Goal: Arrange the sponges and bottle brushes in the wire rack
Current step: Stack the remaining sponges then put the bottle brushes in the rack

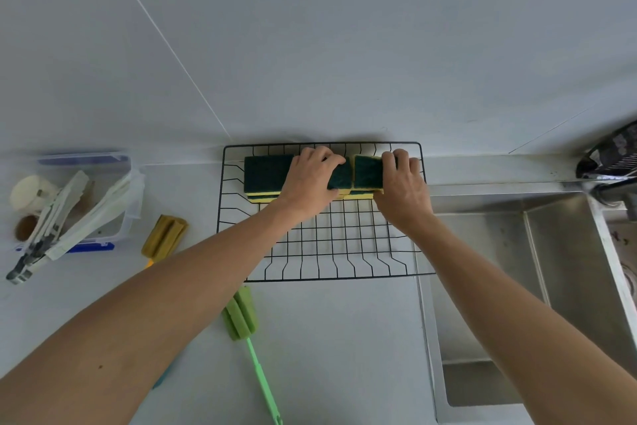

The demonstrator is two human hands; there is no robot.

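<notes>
A black wire rack [324,252] lies on the white counter against the wall. Along its back edge sit green-topped yellow sponges: a stack at the left [265,174], a middle sponge [339,178] and a right sponge [368,171]. My left hand [310,180] rests on the middle sponge with fingers curled over its far edge. My right hand [401,183] grips the right sponge, which is tilted up. A green bottle brush [241,314] lies on the counter in front of the rack. A yellow bottle brush [164,235] lies left of the rack.
A clear plastic box [117,204] with white utensils and a cup stands at the far left. A steel sink [537,286] lies right of the rack, with a dark faucet [610,162] at its back corner. Something blue [162,378] peeks out under my left forearm.
</notes>
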